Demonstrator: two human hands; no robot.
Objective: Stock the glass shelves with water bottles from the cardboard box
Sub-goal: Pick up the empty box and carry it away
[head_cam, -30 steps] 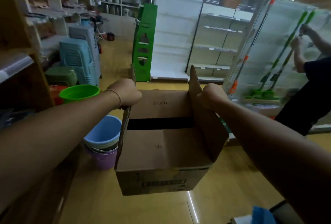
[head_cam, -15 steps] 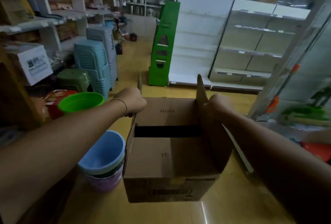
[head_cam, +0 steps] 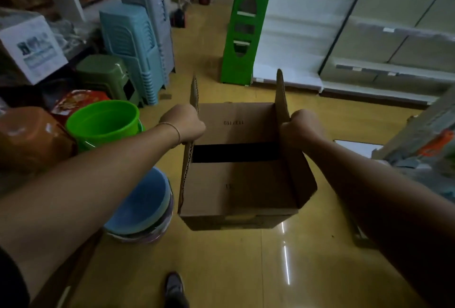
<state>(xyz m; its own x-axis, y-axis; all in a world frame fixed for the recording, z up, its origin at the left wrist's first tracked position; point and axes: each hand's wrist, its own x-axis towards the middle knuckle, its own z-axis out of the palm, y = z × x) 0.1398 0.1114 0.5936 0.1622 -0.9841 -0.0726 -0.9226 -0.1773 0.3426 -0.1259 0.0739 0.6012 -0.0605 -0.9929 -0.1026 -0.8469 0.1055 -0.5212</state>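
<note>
My left hand (head_cam: 183, 124) has its fingers curled over the left wall of the cardboard box (head_cam: 236, 184), and my right hand (head_cam: 299, 126) grips the right wall the same way, at the base of the upright flap. The box hangs between them above the yellow floor (head_cam: 221, 270), and inside I see only bare cardboard and a dark tape strip, no water bottles. Over the last second my view has swung left and tipped down: the person with the mops has dropped out of sight, and my shoe (head_cam: 174, 288) now shows. To my left are a green bucket (head_cam: 103, 120) and blue basins (head_cam: 140, 206). I judge the box emptied and being carried off, stocking likely finished
</note>
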